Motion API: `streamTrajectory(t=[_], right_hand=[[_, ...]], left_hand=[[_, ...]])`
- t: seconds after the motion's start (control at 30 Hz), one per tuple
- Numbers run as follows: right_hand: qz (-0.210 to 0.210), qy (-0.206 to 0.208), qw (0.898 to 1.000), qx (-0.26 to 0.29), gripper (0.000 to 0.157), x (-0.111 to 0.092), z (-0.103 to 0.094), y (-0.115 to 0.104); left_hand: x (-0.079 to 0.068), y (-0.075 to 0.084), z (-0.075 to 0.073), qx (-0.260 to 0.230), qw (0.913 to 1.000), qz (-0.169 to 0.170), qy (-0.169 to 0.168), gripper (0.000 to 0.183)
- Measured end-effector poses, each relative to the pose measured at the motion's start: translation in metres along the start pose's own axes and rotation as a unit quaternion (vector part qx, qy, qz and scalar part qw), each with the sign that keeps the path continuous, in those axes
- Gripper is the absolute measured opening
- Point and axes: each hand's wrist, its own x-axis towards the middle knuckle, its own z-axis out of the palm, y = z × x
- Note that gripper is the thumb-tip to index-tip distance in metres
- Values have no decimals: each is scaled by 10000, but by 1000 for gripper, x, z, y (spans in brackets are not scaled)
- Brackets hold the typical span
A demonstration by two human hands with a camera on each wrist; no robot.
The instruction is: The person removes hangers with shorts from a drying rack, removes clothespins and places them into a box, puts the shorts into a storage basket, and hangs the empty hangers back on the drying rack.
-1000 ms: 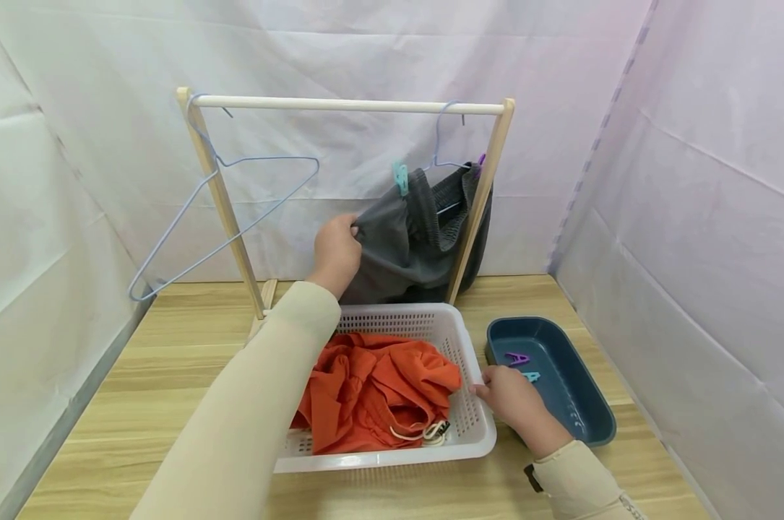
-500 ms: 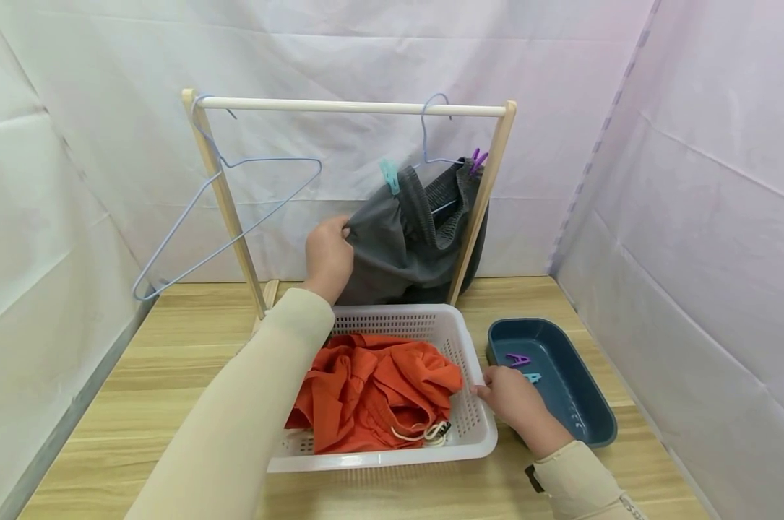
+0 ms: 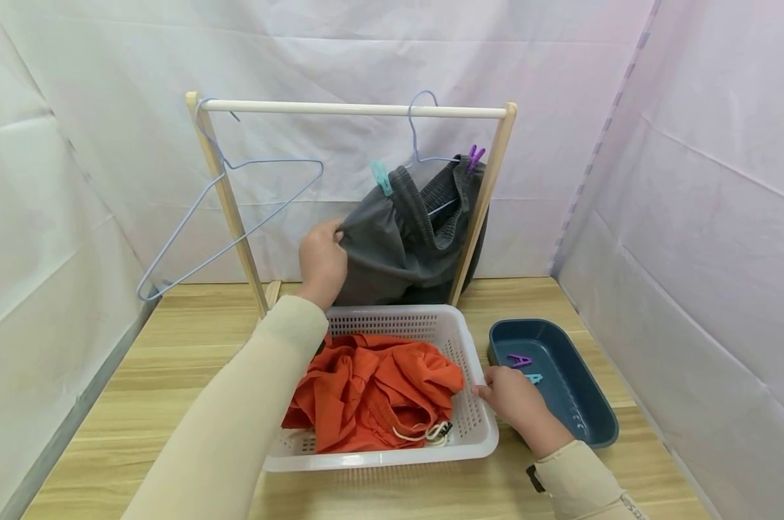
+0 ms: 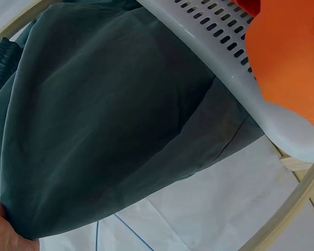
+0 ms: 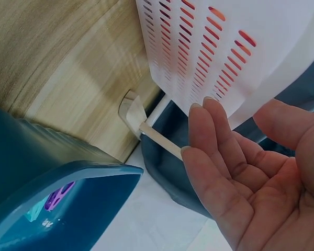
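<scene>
My left hand (image 3: 322,263) pinches the edge of dark grey pants (image 3: 381,245) with a ribbed elastic waistband. They hang tilted from a light-blue wire hanger (image 3: 414,133) on the rack's white rail, with a turquoise clothespin (image 3: 381,178) and a purple clothespin (image 3: 475,157) at the waistband. In the left wrist view, the cloth (image 4: 104,110) spreads out from my fingertips. My right hand (image 3: 518,401) grips the right rim of a white plastic basket (image 3: 472,404); the right wrist view has the thumb at the rim and the fingers against the slotted wall. Rumpled orange clothing (image 3: 378,390) with a white drawstring lies inside.
A second wire hanger (image 3: 229,231) dangles from the left end of the wooden rack (image 3: 238,217). Right of the basket is a dark blue tray (image 3: 580,390) holding a purple clothespin (image 3: 519,360) and a turquoise clothespin (image 3: 533,378). White cloth walls (image 3: 691,217) surround the wooden table (image 3: 138,404).
My left hand has drawn the pants leftward, and their hanger has slid left along the rail, bringing the purple clothespin out from behind the post. My right hand stays on the basket.
</scene>
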Motion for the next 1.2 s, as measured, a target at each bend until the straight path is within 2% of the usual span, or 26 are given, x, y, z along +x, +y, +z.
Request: streamTrajectory(t=[0.2, 0.47, 0.93, 1.2], right_hand=[[-51, -124, 9999, -7, 18, 4, -4, 5], [-30, -150, 9999, 12, 18, 8, -4, 12], [-84, -262, 9996, -24, 18, 22, -6, 31], [-142, -291, 9995, -36, 19, 30, -9, 40]], left_hand=[[0, -1, 3, 52, 9999, -80, 79, 29], [0, -2, 5, 64, 9998, 3, 206, 31], [-4, -2, 12, 183, 9966, 460, 653, 25], [-3, -6, 15, 209, 9940, 552, 920, 26]])
